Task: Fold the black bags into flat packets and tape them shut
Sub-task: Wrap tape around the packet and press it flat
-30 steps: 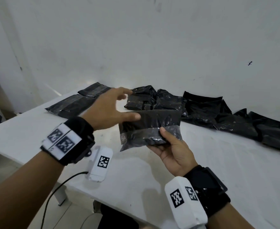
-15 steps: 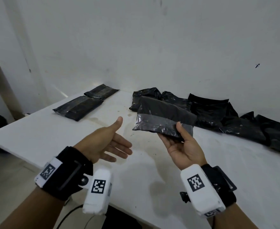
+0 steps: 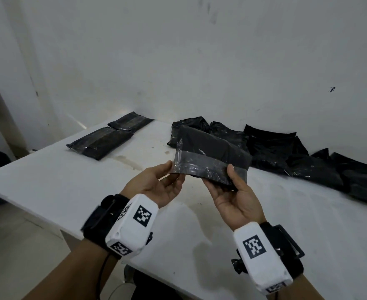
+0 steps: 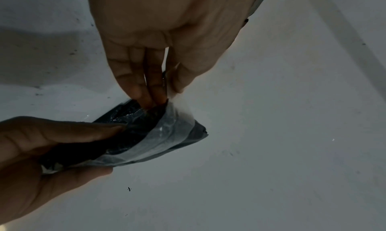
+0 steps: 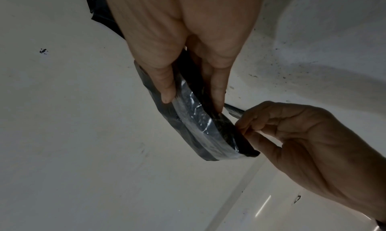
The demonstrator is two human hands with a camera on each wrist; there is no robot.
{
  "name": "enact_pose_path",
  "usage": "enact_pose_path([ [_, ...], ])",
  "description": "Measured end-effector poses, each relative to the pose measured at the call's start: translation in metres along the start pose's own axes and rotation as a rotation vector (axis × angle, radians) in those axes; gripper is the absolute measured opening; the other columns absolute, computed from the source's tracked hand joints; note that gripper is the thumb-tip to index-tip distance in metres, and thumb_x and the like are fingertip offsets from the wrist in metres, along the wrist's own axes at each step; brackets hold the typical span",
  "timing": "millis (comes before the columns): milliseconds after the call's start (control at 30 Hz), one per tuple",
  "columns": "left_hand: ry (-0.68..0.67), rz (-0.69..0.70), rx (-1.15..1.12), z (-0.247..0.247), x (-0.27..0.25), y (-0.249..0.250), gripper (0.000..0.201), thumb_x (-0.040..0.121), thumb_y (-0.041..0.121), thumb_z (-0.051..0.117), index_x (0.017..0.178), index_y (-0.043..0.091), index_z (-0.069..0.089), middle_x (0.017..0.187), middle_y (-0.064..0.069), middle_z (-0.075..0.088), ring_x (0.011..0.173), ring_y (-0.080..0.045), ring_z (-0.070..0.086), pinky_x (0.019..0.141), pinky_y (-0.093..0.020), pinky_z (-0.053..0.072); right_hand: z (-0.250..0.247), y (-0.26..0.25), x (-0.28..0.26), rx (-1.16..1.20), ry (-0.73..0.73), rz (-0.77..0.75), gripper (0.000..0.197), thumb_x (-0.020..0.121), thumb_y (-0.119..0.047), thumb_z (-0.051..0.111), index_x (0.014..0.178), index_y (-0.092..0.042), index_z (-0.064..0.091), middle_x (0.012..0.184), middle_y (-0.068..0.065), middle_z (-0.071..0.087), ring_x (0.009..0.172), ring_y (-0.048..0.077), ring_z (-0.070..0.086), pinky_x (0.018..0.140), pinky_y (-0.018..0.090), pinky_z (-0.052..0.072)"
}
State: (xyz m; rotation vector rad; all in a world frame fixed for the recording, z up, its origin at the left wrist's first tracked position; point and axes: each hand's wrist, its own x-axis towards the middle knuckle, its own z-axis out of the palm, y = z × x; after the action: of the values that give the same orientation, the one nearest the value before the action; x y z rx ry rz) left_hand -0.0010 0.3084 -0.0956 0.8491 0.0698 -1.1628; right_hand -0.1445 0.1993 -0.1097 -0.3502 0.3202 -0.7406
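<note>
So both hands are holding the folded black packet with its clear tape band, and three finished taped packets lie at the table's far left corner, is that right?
Not quite: the head view shows two finished taped packets at the far left corner, not three. Both hands, left hand and right hand, do hold the folded black packet with its clear tape band.

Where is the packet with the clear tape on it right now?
In the head view it is mid-frame, above the white table: the taped packet is held between the left hand and the right hand.

I see bare forearms, a black strap on each wrist, white camera housings (image 3: 132, 226) with black square-code markers, and a thin cable (image 3: 102, 276) off my left wrist.
</note>
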Motion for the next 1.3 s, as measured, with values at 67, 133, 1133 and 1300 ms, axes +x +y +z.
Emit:
enact_pose_path([
  [67,0.004,-0.001,-0.022,0.001,0.000,-0.002,0.014,0.091,0.013,0.064,0.103,0.006,0.063,0.075,-0.013,0.069,0.057,-0.023,0.069,0.054,-0.024,0.056,0.001,0.001,-0.001,0.005,-0.007,0.000,0.039,0.084,-0.009,0.063,0.123,-0.005,0.060,0.111,0.022,0.072,0.098,0.037,0.070,0.071,0.053,0.060],
  [133,0.005,-0.013,-0.029,0.003,0.000,-0.003,0.010,0.092,0.012,0.063,0.097,0.003,0.065,0.073,-0.012,0.069,0.054,-0.022,0.068,0.050,-0.021,0.055,0.001,0.002,-0.002,0.008,-0.015,0.004,0.044,0.082,-0.009,0.063,0.126,-0.005,0.059,0.114,0.022,0.070,0.100,0.038,0.069,0.070,0.052,0.061],
  [1133,0.163,0.362,0.301,0.004,0.010,-0.016,0.027,0.097,0.006,0.049,0.075,0.012,0.063,0.073,-0.004,0.060,0.070,-0.017,0.054,0.064,-0.031,0.043,0.005,0.016,-0.002,-0.072,-0.069,0.013,0.058,0.077,-0.006,0.065,0.134,-0.004,0.053,0.118,0.024,0.068,0.101,0.037,0.070,0.075,0.051,0.061],
  [1300,0.007,0.213,0.325,-0.006,0.004,-0.008,0.059,0.097,0.058,0.039,0.086,0.010,0.071,0.086,-0.009,0.070,0.081,-0.021,0.063,0.078,-0.036,0.045,0.000,0.015,0.000,-0.157,-0.047,-0.023,0.059,0.079,-0.007,0.067,0.136,-0.004,0.052,0.121,0.023,0.067,0.106,0.036,0.069,0.078,0.050,0.060],
])
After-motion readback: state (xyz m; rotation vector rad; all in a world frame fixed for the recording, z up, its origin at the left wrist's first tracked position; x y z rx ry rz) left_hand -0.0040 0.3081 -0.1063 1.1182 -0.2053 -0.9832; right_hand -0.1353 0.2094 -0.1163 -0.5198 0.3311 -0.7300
